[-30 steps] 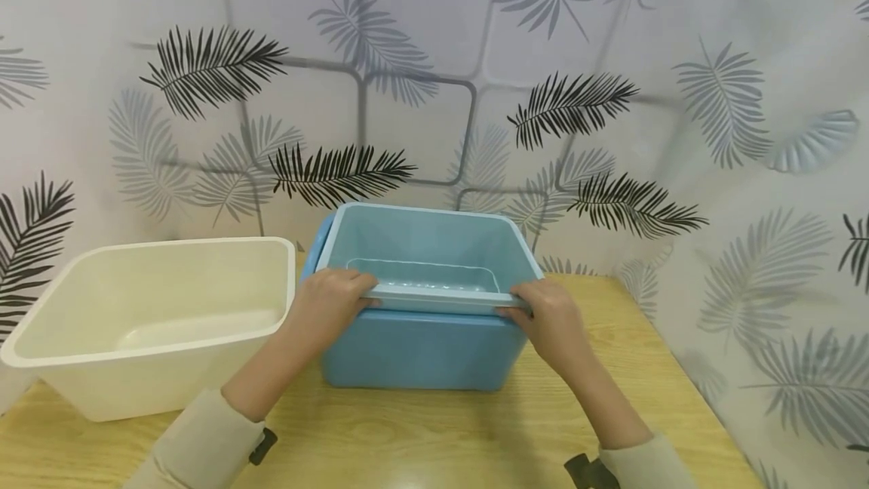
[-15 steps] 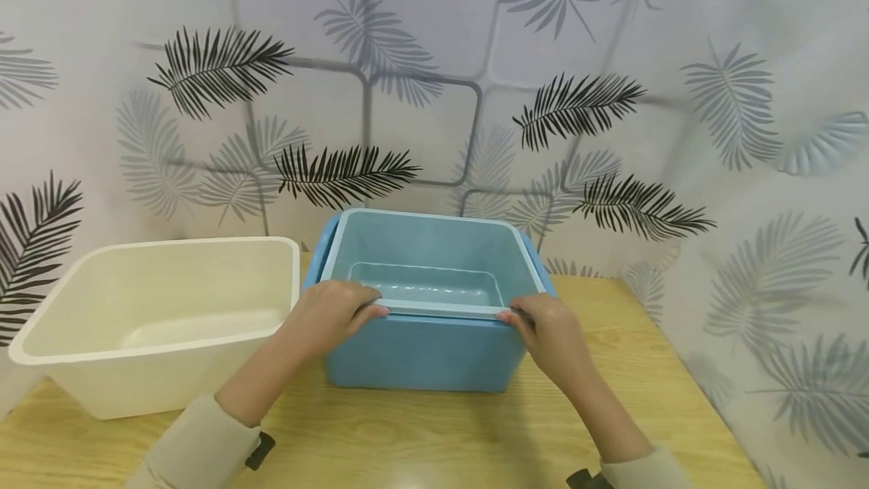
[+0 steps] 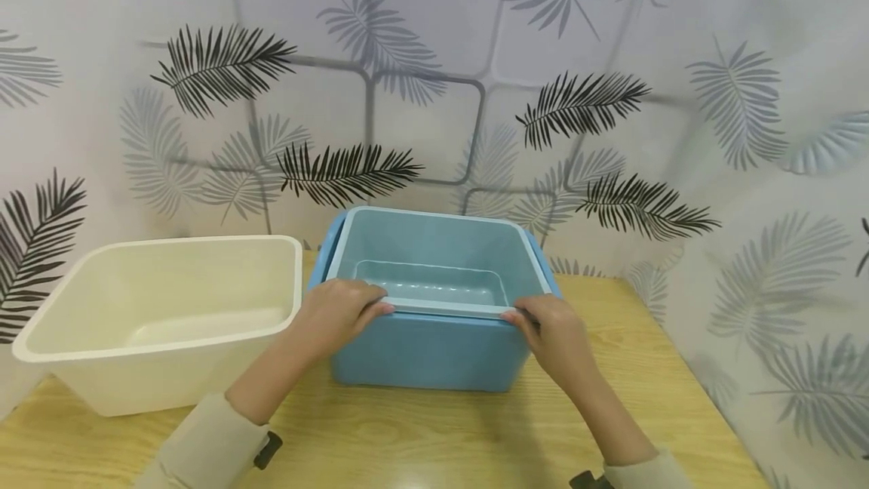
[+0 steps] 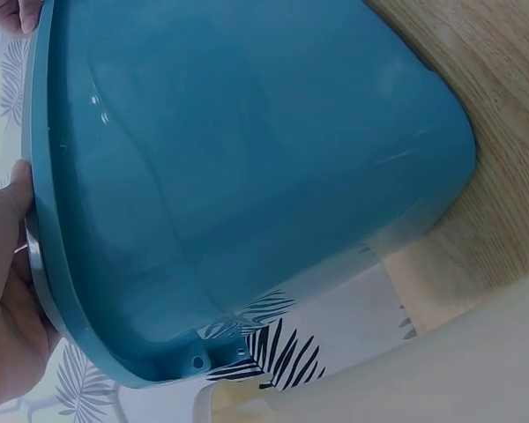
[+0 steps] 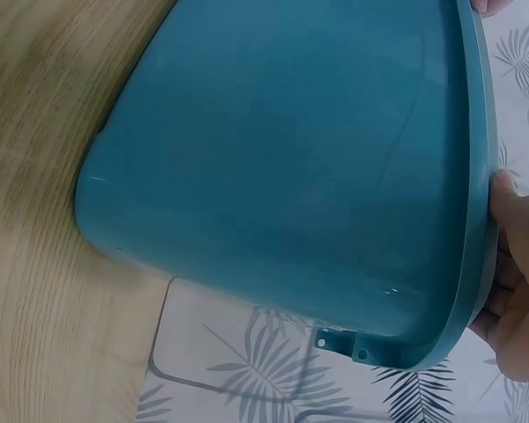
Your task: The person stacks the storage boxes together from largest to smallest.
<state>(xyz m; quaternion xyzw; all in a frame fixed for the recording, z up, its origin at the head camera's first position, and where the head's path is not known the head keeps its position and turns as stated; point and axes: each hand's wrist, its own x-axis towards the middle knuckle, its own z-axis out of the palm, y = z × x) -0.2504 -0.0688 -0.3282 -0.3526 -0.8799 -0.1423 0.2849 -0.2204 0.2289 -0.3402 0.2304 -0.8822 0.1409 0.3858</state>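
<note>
A light blue plastic bin (image 3: 434,236) sits nested inside a darker blue bin (image 3: 428,357) on the table. Its rim rises slightly above the outer one. Near the front left corner, my left hand (image 3: 336,315) grips the inner bin's rim, thumb at the front and fingers over the edge. My right hand (image 3: 553,323) holds that rim the same way near the front right corner. From the left wrist view, the outer bin's smooth front wall (image 4: 247,159) fills most of the frame. Fingers inside the bin are partly hidden in the head view.
A cream bin (image 3: 204,278) stands to the left, close beside the blue bins. Behind the wooden table (image 3: 407,436) hangs a leaf-patterned curtain (image 3: 434,59). The table's right edge runs diagonally past my right arm.
The light blue bin has sunk lower into the darker one, its front rim now down near the outer rim. Both thumbs have come forward over the front edge. The last half second shows little movement.
</note>
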